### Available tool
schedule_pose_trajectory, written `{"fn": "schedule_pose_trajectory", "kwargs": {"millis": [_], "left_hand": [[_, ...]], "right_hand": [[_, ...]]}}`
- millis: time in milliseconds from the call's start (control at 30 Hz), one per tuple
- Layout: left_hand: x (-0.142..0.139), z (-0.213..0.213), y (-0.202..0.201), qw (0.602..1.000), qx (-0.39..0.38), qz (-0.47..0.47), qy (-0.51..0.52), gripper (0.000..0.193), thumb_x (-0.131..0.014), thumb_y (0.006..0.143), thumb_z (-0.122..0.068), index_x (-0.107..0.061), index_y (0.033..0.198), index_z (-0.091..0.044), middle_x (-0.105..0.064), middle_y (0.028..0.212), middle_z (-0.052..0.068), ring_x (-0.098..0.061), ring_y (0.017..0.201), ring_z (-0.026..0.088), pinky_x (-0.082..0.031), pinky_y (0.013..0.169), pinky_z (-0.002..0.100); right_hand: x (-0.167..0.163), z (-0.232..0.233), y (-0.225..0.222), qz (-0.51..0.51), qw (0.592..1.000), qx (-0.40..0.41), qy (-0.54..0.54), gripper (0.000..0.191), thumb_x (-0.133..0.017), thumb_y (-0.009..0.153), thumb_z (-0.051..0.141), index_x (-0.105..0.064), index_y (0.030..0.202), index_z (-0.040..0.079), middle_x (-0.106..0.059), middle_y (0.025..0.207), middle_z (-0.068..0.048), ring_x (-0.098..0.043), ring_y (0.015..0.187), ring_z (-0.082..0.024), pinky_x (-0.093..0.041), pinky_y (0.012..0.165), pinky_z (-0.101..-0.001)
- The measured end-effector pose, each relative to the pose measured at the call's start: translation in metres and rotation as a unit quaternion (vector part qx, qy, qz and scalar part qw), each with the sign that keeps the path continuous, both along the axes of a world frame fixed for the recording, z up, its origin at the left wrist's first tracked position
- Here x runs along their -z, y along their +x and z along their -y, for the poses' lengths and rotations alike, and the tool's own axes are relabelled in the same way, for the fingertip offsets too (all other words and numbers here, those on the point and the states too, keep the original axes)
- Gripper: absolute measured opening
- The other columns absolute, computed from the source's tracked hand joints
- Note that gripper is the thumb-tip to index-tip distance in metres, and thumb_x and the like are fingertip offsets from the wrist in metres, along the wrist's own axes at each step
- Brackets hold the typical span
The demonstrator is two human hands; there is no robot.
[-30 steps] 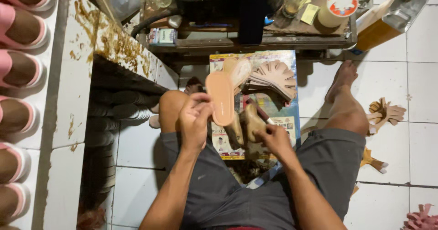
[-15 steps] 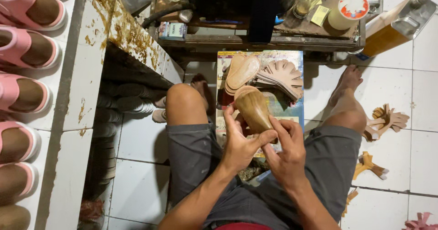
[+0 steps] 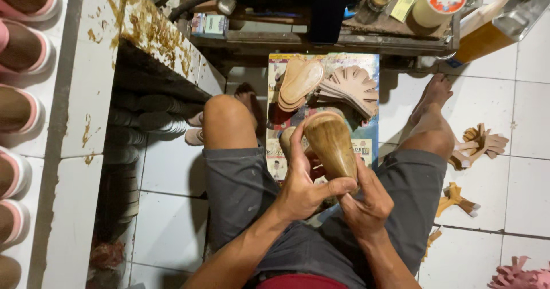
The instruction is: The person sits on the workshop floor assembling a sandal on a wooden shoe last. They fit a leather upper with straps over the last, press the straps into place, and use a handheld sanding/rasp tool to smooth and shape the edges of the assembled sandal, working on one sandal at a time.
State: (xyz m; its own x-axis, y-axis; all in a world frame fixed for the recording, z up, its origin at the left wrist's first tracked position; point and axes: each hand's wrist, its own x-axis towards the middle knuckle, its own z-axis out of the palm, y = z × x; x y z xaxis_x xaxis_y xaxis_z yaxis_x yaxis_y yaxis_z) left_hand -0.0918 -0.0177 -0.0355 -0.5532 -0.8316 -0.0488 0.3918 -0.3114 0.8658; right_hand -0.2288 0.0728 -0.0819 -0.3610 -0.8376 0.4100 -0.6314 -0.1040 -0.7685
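I hold a brown wooden shoe last (image 3: 331, 143) over my lap, its sole side facing up and away from me. My left hand (image 3: 302, 183) grips it from the left, thumb across its near end. My right hand (image 3: 366, 200) cups it from below on the right. Beyond it, a stack of tan insoles (image 3: 298, 83) and a fan of tan cut upper pieces (image 3: 350, 88) lie on a printed board (image 3: 369, 140) on the floor between my knees.
A white tiled ledge (image 3: 74, 123) at left carries a row of pink-trimmed shoes (image 3: 23, 48). A cluttered low workbench (image 3: 321, 34) with a glue tin (image 3: 438, 2) stands ahead. Tan and pink offcuts (image 3: 478, 146) lie on the white floor tiles at right.
A second ago my left hand held a flat tan insole upright; now both hands hold the wooden last, raised closer to me, and the insole rests with the stack.
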Motion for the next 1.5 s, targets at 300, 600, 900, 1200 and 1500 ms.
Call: {"fn": "schedule_pose_trajectory", "kwargs": {"millis": [300, 600, 900, 1200, 1500], "left_hand": [[0.009, 0.017, -0.002, 0.999, -0.008, 0.020, 0.034, 0.108, -0.085, 0.075, -0.012, -0.014, 0.157, -0.013, -0.046, 0.144, 0.018, -0.061, 0.126, 0.030, -0.058, 0.102, 0.042], [0.050, 0.060, -0.023, 0.990, 0.002, 0.077, 0.117, 0.111, -0.090, 0.062, -0.017, -0.025, 0.152, -0.018, -0.044, 0.142, 0.018, -0.056, 0.127, 0.035, -0.057, 0.099, 0.048], [0.077, 0.110, -0.112, 0.966, 0.165, 0.198, 0.012, 0.114, -0.091, 0.060, -0.025, -0.029, 0.155, -0.016, -0.044, 0.147, 0.018, -0.053, 0.133, 0.038, -0.055, 0.104, 0.049], [0.087, 0.149, -0.148, 0.991, 0.084, 0.104, 0.010, 0.114, -0.092, 0.067, -0.022, -0.024, 0.157, -0.011, -0.047, 0.144, 0.015, -0.050, 0.134, 0.027, -0.046, 0.113, 0.040], [0.067, 0.144, -0.147, 0.984, 0.067, 0.015, 0.163, 0.116, -0.088, 0.064, -0.015, -0.017, 0.156, -0.019, -0.050, 0.135, 0.024, -0.058, 0.122, 0.038, -0.057, 0.099, 0.051]], "right_hand": [[0.004, 0.012, -0.007, 0.028, 0.998, -0.052, 0.026, 0.063, -0.073, 0.081, 0.000, -0.057, 0.142, -0.002, -0.068, 0.131, -0.023, -0.071, 0.119, -0.030, -0.055, 0.100, -0.0370], [0.024, 0.158, -0.109, -0.144, 0.967, -0.105, 0.185, 0.040, -0.084, 0.087, 0.022, -0.068, 0.118, 0.003, -0.066, 0.113, -0.015, -0.063, 0.105, -0.029, -0.050, 0.091, -0.0400], [0.010, 0.238, -0.159, -0.007, 0.938, -0.202, 0.283, 0.031, -0.085, 0.078, 0.021, -0.075, 0.100, 0.003, -0.064, 0.110, -0.012, -0.066, 0.097, -0.025, -0.055, 0.083, -0.0361], [0.021, 0.234, -0.179, 0.107, 0.962, -0.131, 0.214, 0.019, -0.065, 0.098, 0.014, -0.072, 0.108, 0.000, -0.072, 0.101, -0.009, -0.069, 0.092, -0.019, -0.056, 0.083, -0.0327], [0.001, 0.141, -0.209, 0.147, 0.966, 0.146, 0.154, 0.022, -0.057, 0.108, 0.003, -0.075, 0.119, 0.001, -0.070, 0.086, -0.004, -0.062, 0.075, -0.013, -0.049, 0.064, -0.0290]]}}
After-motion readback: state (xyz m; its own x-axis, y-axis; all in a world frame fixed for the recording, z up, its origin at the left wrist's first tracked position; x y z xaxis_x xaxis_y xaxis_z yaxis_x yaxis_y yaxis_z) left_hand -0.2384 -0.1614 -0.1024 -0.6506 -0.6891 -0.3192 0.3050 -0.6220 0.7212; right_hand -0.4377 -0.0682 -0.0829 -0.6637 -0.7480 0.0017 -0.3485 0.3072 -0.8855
